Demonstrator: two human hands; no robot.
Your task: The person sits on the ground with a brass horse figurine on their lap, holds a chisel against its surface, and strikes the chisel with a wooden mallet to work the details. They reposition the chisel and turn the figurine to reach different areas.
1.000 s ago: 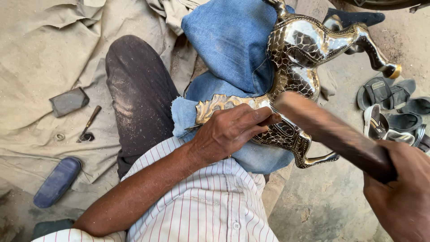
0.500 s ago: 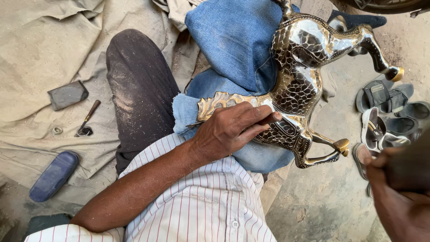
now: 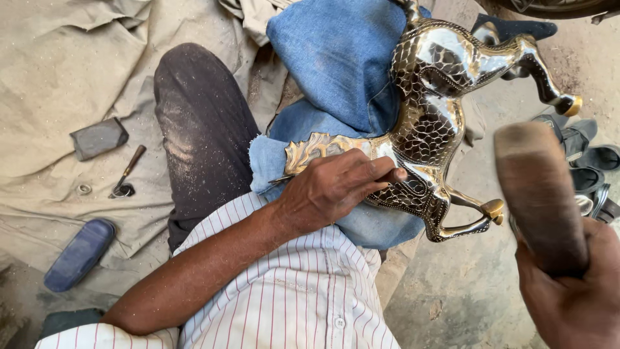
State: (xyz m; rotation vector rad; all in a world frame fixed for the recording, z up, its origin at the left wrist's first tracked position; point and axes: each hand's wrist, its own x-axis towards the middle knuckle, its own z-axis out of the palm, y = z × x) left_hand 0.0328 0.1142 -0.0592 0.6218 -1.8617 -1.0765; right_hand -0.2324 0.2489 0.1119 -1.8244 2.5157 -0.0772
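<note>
Raised since a moment ago, the right hand grips a wooden mallet at lower right. Left hand pinches a chisel against the metal horse, centre frame.

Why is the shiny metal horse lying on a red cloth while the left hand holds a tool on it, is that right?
Not quite: in the head view the cloth is blue, not red. The shiny metal horse does lie on it, and the left hand presses a thin tool against it.
</note>
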